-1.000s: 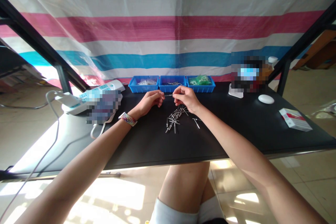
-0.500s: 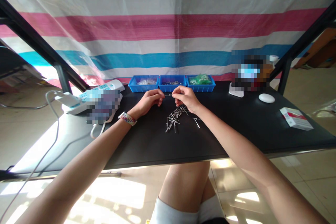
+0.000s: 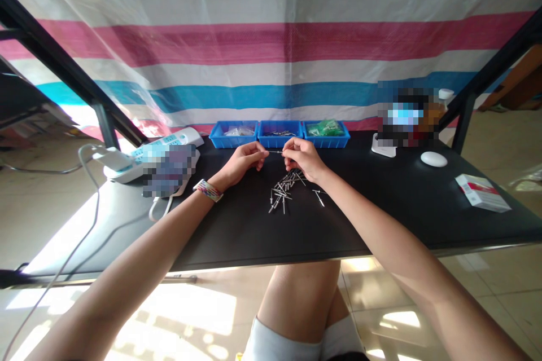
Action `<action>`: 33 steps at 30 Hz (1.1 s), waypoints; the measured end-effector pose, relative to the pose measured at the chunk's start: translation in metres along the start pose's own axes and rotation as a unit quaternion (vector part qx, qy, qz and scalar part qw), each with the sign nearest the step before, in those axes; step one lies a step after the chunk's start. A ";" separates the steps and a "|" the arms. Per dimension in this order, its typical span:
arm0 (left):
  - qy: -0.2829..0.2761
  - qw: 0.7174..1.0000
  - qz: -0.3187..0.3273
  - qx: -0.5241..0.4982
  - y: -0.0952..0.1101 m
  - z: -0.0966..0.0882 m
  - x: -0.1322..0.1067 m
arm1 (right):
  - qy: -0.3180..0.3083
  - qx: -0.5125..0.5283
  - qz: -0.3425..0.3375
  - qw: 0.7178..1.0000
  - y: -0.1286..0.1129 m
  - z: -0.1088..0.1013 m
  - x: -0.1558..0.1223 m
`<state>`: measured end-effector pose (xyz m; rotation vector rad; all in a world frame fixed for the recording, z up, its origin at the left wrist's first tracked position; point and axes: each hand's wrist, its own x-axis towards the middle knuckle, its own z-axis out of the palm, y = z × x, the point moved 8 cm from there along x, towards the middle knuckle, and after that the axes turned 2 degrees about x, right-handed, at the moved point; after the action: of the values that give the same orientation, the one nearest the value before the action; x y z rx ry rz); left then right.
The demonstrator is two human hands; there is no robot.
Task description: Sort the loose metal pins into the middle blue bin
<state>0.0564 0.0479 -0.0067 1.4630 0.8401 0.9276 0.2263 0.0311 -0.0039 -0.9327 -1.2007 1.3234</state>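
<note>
My left hand (image 3: 244, 161) and my right hand (image 3: 301, 157) are raised just above the black table (image 3: 381, 208), fingertips facing each other. Both pinch the ends of one thin metal pin (image 3: 275, 152) held level between them. Just below and in front of my right hand lies a loose pile of several similar metal pins (image 3: 283, 189). Two more pins (image 3: 319, 196) lie a little to its right. A colourful band sits on my left wrist.
Three blue bins (image 3: 280, 134) line the table's far edge, the right one with green parts. A white power strip (image 3: 127, 161) with a cable lies at left. At right are a white round object (image 3: 434, 159) and a small red-and-white box (image 3: 481, 192). A striped tarp hangs behind.
Both hands stay pinched on the same pin with almost no shift; the view has drifted slightly.
</note>
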 end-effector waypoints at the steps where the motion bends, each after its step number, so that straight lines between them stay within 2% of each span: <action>1: 0.003 1.000 -0.009 -0.014 -0.001 0.000 0.000 | 0.014 -0.007 -0.015 1.000 -0.002 -0.003 0.001; 4: 0.005 0.999 -0.020 -0.038 -0.003 0.000 0.000 | 0.089 -0.042 -0.086 0.991 -0.014 -0.019 0.005; 7: -0.005 1.000 -0.009 -0.024 -0.003 0.001 0.001 | 0.158 -0.104 -0.161 0.969 -0.031 -0.035 0.009; 11: -0.013 1.000 0.006 0.000 -0.003 0.002 0.001 | 0.146 -0.237 -0.221 0.935 -0.047 -0.039 0.018; 14: -0.008 1.000 0.003 -0.011 -0.003 0.002 0.000 | 0.155 -0.293 -0.249 0.910 -0.053 -0.046 0.019; 16: -0.008 1.000 -0.001 -0.022 -0.002 0.002 0.000 | 0.124 -0.309 -0.230 0.914 -0.050 -0.047 0.020; 18: -0.008 1.000 -0.008 -0.028 -0.002 0.003 0.000 | 0.028 -0.334 -0.192 0.922 -0.042 -0.039 0.021; 20: -0.006 1.000 -0.012 -0.028 -0.002 0.002 0.000 | -0.069 -0.376 -0.169 0.909 -0.033 -0.027 0.017; 22: -0.005 1.000 -0.012 -0.027 -0.002 0.002 0.000 | -0.122 -0.418 -0.168 0.884 -0.029 -0.019 0.012; 29: -0.006 1.000 -0.014 -0.023 -0.003 0.002 0.000 | -0.145 -0.503 -0.150 0.839 -0.018 -0.013 0.007; 33: -0.005 1.000 -0.013 -0.020 -0.003 0.001 0.001 | -0.161 -0.510 -0.132 0.834 -0.016 -0.013 0.006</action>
<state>0.0580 0.0487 -0.0097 1.4175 0.8279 0.9120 0.2409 0.0374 0.0095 -1.2136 -2.3043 0.5441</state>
